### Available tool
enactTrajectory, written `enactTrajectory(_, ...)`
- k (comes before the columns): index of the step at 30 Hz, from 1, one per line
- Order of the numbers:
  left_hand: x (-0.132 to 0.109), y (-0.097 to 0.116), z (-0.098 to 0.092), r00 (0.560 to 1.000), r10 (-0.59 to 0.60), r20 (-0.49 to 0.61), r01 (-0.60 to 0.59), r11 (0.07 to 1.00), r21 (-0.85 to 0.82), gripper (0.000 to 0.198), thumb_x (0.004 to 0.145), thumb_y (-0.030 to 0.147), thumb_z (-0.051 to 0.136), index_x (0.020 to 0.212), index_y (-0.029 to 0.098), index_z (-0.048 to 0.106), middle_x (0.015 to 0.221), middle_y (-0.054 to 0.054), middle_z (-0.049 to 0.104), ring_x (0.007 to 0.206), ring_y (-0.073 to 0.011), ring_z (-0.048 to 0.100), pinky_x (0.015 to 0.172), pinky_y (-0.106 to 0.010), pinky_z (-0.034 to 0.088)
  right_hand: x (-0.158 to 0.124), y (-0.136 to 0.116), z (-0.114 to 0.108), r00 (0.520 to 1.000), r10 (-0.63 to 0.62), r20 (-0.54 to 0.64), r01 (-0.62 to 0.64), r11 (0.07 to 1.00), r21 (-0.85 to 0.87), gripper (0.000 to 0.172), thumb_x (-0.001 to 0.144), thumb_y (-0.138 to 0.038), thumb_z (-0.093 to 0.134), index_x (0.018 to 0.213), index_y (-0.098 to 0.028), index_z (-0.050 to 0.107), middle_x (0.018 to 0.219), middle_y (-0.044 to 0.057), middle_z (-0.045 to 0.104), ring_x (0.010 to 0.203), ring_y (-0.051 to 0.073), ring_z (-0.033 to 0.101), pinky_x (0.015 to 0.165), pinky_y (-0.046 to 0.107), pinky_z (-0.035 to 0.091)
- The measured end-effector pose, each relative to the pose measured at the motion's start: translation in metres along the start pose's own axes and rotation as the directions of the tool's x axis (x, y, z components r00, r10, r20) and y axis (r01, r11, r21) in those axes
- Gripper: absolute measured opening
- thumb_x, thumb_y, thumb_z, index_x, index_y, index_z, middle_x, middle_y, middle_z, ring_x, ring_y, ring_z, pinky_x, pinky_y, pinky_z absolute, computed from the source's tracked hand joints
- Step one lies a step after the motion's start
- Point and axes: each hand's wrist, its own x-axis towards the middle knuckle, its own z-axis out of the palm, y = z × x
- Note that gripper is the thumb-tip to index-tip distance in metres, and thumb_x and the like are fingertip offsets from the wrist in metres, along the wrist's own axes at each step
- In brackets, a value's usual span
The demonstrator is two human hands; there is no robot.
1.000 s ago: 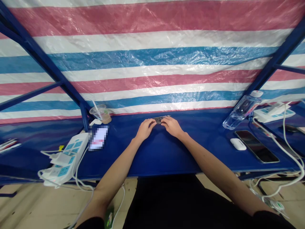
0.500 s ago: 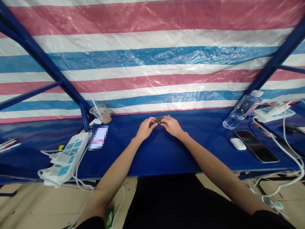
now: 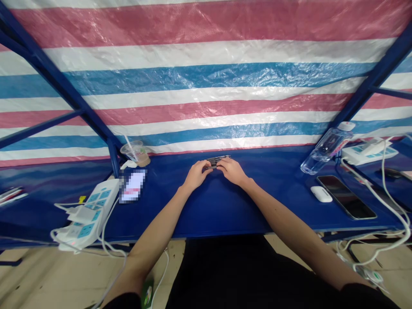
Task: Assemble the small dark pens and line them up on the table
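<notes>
Our left hand [image 3: 195, 175] and right hand [image 3: 233, 170] sit close together, both curled with thumb and fingers drawn narrow around something thin. Facing us hangs a shiny plastic sheet striped red, white and blue [image 3: 206, 77], and below it runs a glossy dark-blue table [image 3: 225, 206]. Toward our left lies a long white power strip with pale-blue sockets [image 3: 102, 195]; toward our right we see a clear plastic bottle with a white cap [image 3: 326, 148], then a flat black phone [image 3: 347, 197]. A clear plastic cup with a straw [image 3: 141, 155] stands at the far left, and a small rounded white case [image 3: 321, 194] lies just beside the phone. Smallest, we hold several slim dark pen-like sticks [image 3: 213, 162] near the table's far edge, spanning from one hand to the other; whether they touch the tabletop we cannot tell.
</notes>
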Motion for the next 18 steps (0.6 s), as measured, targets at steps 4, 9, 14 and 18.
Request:
enactTrajectory(4,0.0008,0.0012,-0.0021,0.999,0.007,0.051,-0.010,0.998,0.059,0.022,0.104,0.036,0.058,0.096,0.023,0.074,0.097,-0.004,0.074,0.096,-0.0238,0.065,0.094,-0.039,0.051,0.0003,0.0004,-0.0006,1.000,-0.015,0.001,0.015,1.000,0.015,0.011,0.101,-0.018,0.063,0.102,-0.022,0.074,0.108,0.008,0.076,0.103,0.026,0.068,0.095,0.040,0.053)
enactTrajectory(9,-0.0001,0.0029,-0.0010,0.999,-0.019,0.035,0.021,0.999,-0.031,0.019,0.103,0.036,0.061,0.115,0.025,0.069,0.110,-0.003,0.073,0.102,-0.0227,0.067,0.095,-0.036,0.052,0.0006,0.0001,-0.0005,1.000,0.004,-0.008,-0.004,1.000,0.021,0.013,0.102,-0.019,0.062,0.104,-0.023,0.074,0.109,0.009,0.075,0.104,0.026,0.068,0.096,0.041,0.052)
enactTrajectory(14,-0.0005,0.0002,0.0005,1.000,-0.011,0.022,0.011,1.000,-0.014,0.010,0.099,0.029,0.065,0.107,0.023,0.064,0.103,-0.003,0.070,0.094,-0.0212,0.065,0.090,-0.036,0.052,0.0003,-0.0011,-0.0007,1.000,0.003,-0.010,-0.003,1.000,0.012,0.011,0.102,-0.019,0.062,0.103,-0.023,0.073,0.109,0.008,0.075,0.103,0.026,0.068,0.093,0.040,0.053)
enactTrajectory(18,0.0007,-0.0001,-0.0001,0.999,0.016,0.034,-0.018,0.998,0.053,0.017,0.104,0.033,0.057,0.098,0.022,0.068,0.100,-0.005,0.071,0.099,-0.0238,0.063,0.094,-0.039,0.050,0.0003,-0.0007,-0.0013,1.000,-0.005,-0.011,0.005,1.000,0.023,0.008,0.100,-0.018,0.065,0.100,-0.023,0.072,0.107,0.007,0.075,0.102,0.025,0.067,0.094,0.040,0.052)
